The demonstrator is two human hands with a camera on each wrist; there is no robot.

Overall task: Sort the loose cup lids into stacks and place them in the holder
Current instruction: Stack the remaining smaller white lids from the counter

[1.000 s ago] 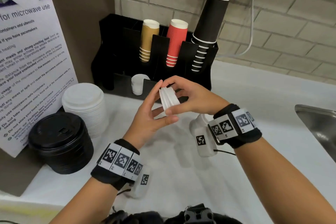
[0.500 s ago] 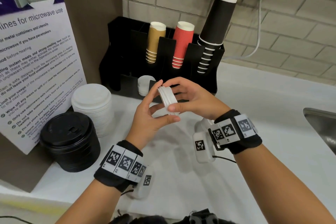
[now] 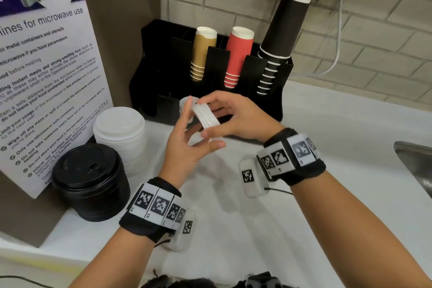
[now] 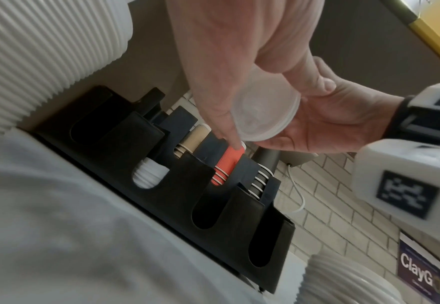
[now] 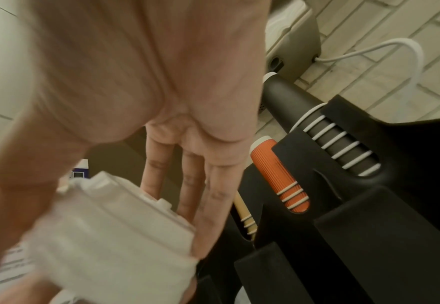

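White small lids (image 3: 207, 116) — a short stack held on edge at frame centre, above the counter (image 3: 327, 124) and just in front of the black holder (image 3: 163, 54). Left hand (image 3: 187, 147): thumb and curled fingers pinch the stack's near side. Right hand (image 3: 240, 117): fingers curl round its far side. More small lids (image 4: 149, 173) sit in a holder slot — lower left in the wrist view.
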